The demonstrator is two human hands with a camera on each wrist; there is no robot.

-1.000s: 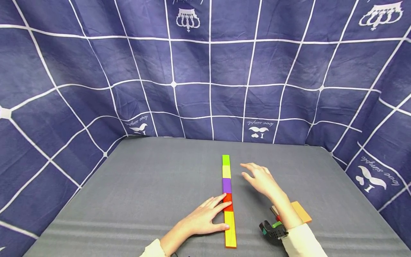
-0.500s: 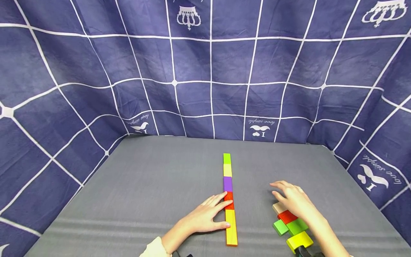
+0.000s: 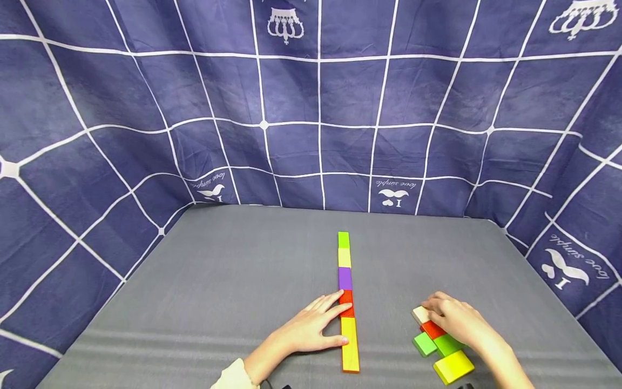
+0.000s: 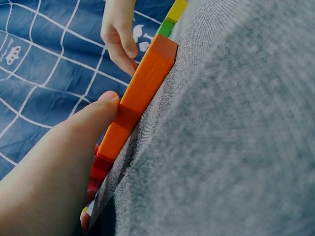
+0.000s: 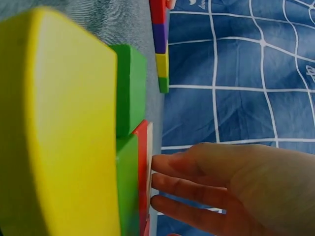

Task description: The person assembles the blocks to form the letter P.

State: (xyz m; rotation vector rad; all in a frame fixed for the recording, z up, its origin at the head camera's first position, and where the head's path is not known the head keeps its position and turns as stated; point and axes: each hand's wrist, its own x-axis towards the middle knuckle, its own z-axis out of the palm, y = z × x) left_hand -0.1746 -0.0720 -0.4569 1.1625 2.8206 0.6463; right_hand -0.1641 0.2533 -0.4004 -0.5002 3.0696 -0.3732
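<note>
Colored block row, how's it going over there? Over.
Left hand on row's red block and orange block. Right hand at pale block. Five-block row straight. Loose red block crowds pale one.

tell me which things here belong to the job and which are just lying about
Job, it seems:
orange block, red block: touched by the left hand
purple block, pale yellow block, lime block: in line
cream block: at the right hand
probably second red block, two green blocks, yellow block nearby

Just about:
blue printed curtain behind
grey cloth
</note>
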